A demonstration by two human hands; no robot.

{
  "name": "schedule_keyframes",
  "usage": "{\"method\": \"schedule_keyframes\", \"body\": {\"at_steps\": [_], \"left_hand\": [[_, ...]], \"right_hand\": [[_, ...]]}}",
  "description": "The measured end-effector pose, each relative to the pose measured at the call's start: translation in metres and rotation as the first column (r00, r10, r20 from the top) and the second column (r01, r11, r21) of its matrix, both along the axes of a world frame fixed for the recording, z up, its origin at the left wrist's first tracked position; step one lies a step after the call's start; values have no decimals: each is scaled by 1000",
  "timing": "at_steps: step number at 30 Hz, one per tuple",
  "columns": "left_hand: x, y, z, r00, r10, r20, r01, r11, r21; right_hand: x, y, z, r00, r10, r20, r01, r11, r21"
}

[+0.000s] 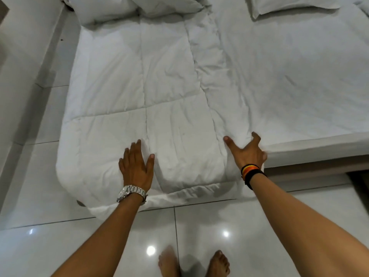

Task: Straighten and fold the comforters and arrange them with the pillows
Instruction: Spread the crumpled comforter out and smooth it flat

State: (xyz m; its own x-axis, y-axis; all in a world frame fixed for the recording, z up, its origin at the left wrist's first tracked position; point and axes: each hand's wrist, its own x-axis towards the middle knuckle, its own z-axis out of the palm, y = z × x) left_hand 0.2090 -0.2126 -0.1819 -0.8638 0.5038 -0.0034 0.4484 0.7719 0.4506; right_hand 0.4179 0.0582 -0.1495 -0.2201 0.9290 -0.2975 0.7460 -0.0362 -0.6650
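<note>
Left hand (136,166) flat and released on comforter (139,92) spread over bed's (299,80) left side — right hand (248,150) splayed, pressing its edge; best smoothed outward toward pillows (103,9) before folding.

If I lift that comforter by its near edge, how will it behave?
Probably floppy: the comforter already droops over the bed's edge. Its puffy quilting suggests it is light but bulky. It may slide on the sheet.

Left hand (136,166) flat, fingers together; right hand (247,151) spread, seemingly pressing down
</note>
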Motion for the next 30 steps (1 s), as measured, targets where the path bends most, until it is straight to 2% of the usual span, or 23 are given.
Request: {"method": "schedule_keyframes", "body": {"at_steps": [3, 6, 8, 9, 12, 14, 15, 16, 17, 19, 20, 22, 24, 30], "left_hand": [[16, 15, -1, 999, 36, 8, -36, 999, -1], [36, 30, 3, 1000, -9, -20, 9, 1000, -1], [47, 38, 5, 998, -67, -20, 66, 997, -26], [50, 43, 4, 994, -103, -21, 102, 994, -44], [49, 53, -2, 994, -109, -12, 106, 986, -125], [51, 47, -9, 989, -143, -21, 137, 974, -183], [51, 43, -11, 985, -167, -28, 158, 966, -206], [51, 40, -13, 981, -193, -13, 186, 958, -216], [49, 36, -12, 974, -225, 5, 221, 949, -224], [42, 27, -8, 954, -300, 7, 292, 924, -246], [36, 21, -6, 946, -325, 2, 314, 913, -261], [25, 5, -3, 941, -338, -11, 323, 908, -268], [11, -9, -1, 953, -303, -25, 287, 925, -249], [-102, -44, 29, 983, -174, -50, 169, 981, -93]], "right_hand": [[14, 5, 10, 984, -11, -180, -8, 995, -101], [63, 0, 1, 970, -87, -227, 56, 989, -140], [91, -3, -9, 990, -77, -116, 54, 979, -194], [96, -2, -14, 996, -46, -71, 34, 985, -169], [79, 0, -16, 994, 103, 29, -106, 989, 106], [67, -10, -22, 914, 344, 213, -397, 865, 306], [62, -14, -31, 840, 441, 315, -532, 783, 322], [58, -16, -38, 782, 490, 384, -606, 741, 289], [53, -18, -42, 767, 492, 412, -614, 750, 246], [37, -24, -38, 799, 442, 408, -560, 793, 238], [24, -31, -30, 807, 443, 391, -560, 783, 269], [-5, -50, -13, 767, 517, 380, -633, 707, 315], [-39, -73, -1, 723, 576, 381, -687, 658, 309], [-167, -145, 9, 700, 603, 383, -702, 680, 212]]}}
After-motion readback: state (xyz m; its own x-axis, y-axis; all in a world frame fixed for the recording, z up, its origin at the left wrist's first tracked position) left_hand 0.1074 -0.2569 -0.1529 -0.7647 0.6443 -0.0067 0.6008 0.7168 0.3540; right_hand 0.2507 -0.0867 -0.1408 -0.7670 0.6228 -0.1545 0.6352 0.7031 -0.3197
